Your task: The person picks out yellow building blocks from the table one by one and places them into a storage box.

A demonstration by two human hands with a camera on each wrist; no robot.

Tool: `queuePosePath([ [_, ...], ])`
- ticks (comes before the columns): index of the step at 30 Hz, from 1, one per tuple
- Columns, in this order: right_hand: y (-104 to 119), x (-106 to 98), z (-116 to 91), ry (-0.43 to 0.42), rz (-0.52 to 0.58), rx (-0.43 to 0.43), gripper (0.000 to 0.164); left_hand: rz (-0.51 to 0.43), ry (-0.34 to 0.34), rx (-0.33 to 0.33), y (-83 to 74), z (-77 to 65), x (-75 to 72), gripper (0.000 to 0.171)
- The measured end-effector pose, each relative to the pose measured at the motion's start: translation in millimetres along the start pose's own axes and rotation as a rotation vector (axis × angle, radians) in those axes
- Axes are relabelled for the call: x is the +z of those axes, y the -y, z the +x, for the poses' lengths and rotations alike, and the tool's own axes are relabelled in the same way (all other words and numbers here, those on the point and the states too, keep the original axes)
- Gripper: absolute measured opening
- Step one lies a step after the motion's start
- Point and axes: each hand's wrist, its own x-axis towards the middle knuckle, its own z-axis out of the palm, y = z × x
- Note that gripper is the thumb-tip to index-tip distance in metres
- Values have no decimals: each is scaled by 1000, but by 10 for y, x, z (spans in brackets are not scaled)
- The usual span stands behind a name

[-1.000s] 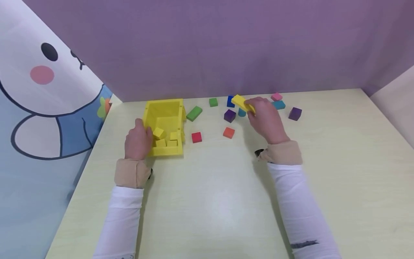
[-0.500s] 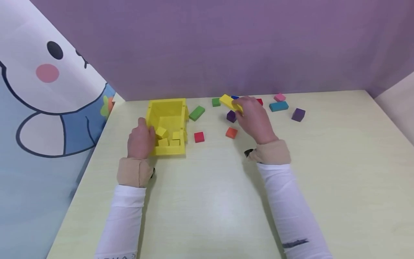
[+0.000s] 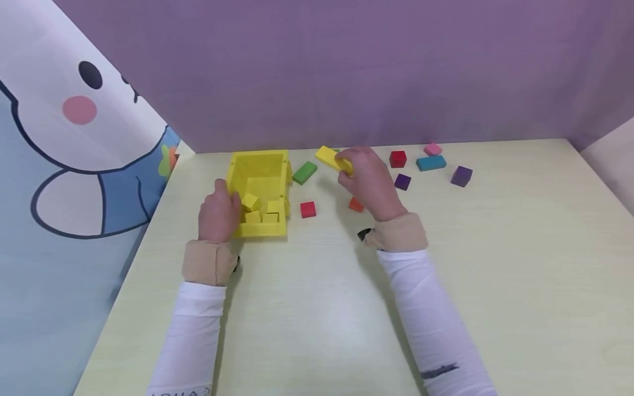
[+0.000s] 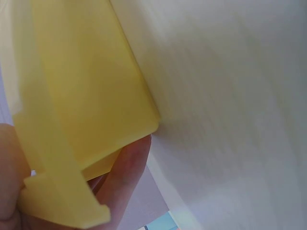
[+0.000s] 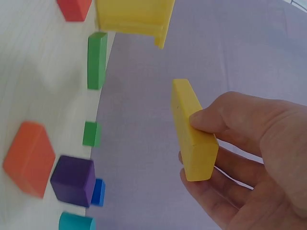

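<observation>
My left hand [image 3: 218, 212] grips the left side of a yellow plastic bin [image 3: 260, 155]; in the left wrist view, the thumb and a finger [image 4: 129, 167] lie on either side of its wall. Several yellow blocks [image 3: 251, 202] lie inside, toward the near end. Right of the bin, my right hand [image 3: 369, 181] holds a yellow rectangular block [image 5: 189, 134] above the table, pinched between thumb and fingers. The far end of that block points toward the bin. Part of the blocks below is hidden by the right hand.
Loose blocks lie on the table [image 3: 307, 308]: a long green block [image 3: 304, 172], red blocks [image 3: 307, 209] [image 3: 398, 159], an orange block [image 3: 356, 204], purple blocks [image 3: 403, 182] [image 3: 462, 176], a blue block [image 3: 431, 163] and a pink block [image 3: 433, 149]. A purple backdrop [image 3: 346, 71] rises behind.
My right hand has moved left toward the bin with the yellow block, uncovering a red block behind it. The left hand stays on the bin. The head view has shifted slightly.
</observation>
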Motion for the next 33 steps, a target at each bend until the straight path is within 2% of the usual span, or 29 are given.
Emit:
queuePosePath([
  [20, 393, 211, 79, 91, 3, -61, 34, -1, -5, -9, -55, -49, -9, 31],
  [28, 510, 307, 111, 120, 18, -126, 34, -2, -11, -16, -46, -17, 22, 30],
  [33, 607, 393, 126, 140, 2, -194, 32, 1, -22, -19, -40, -5, 39, 30],
])
